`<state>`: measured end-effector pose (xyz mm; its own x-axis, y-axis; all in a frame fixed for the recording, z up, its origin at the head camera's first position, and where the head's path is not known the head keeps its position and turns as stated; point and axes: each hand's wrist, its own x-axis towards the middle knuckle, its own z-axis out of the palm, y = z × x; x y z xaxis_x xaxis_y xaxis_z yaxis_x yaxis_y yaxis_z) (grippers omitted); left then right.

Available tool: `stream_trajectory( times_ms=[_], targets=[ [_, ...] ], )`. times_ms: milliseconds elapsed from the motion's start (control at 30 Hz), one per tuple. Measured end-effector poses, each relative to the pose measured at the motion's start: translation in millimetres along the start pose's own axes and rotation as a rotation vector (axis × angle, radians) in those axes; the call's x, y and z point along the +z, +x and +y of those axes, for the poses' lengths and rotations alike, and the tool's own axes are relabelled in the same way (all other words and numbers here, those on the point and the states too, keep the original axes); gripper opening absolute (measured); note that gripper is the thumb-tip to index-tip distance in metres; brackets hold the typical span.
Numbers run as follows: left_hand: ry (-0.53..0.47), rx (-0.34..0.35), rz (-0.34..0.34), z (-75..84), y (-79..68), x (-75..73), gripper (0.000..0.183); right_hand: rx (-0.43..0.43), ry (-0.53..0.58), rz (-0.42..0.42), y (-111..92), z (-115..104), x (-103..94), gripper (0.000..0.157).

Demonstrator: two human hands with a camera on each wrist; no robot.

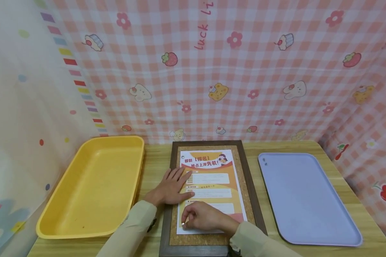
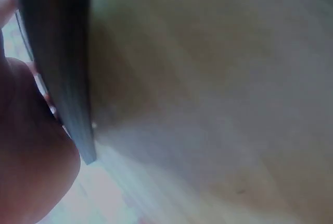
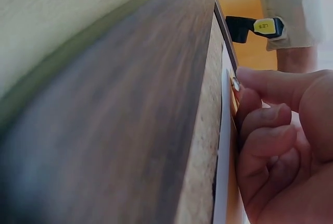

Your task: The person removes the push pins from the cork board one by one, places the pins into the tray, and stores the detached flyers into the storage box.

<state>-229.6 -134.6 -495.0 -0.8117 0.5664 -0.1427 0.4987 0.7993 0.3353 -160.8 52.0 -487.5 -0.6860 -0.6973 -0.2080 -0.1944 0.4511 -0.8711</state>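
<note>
A printed sheet of paper [image 1: 212, 193] lies on a cork board [image 1: 199, 240] with a dark wooden frame [image 1: 251, 192]. My left hand [image 1: 171, 187] rests with spread fingers on the sheet's left side, its wrist crossing the frame. Near the lower left corner of the paper, my right hand [image 1: 204, 216] pinches a small shiny thumbtack [image 3: 235, 84] between thumb and forefinger, the other fingers curled. The tack's point is hidden. Another tack [image 1: 182, 157] sits at the upper left corner of the sheet. In the left wrist view, the left hand [image 2: 31, 146] shows beside the frame's edge.
To the left stands a deep yellow tray [image 1: 98, 189]. A shallow lilac tray [image 1: 308, 200] lies on the right side of the wood-grain table [image 1: 156, 157]. Checked pink cloth [image 1: 193, 78] hangs behind the table, with more cloth along both sides.
</note>
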Motion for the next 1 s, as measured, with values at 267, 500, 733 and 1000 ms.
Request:
stream_trajectory(
  times_ms=[267, 500, 733, 1000],
  targets=[
    [-0.023, -0.022, -0.02, 0.4, -1.4, -0.9, 0.078, 0.029, -0.023, 0.038, 1.6, -3.7, 3.4, 0.012],
    [-0.021, -0.015, -0.027, -1.2, -0.4, 1.0, 0.079, 0.046, -0.034, 0.041, 3.2, -6.1, 3.7, 0.014],
    [-0.023, -0.012, -0.024, 0.2, -0.3, 1.2, 0.081, 0.069, 0.0, 0.036, 2.7, -6.3, 3.1, 0.018],
    [-0.005, -0.039, -0.027, 0.2, 0.7, 1.7, 0.08, 0.074, 0.007, 0.031, 3.1, -7.1, 2.4, 0.02]
  ],
)
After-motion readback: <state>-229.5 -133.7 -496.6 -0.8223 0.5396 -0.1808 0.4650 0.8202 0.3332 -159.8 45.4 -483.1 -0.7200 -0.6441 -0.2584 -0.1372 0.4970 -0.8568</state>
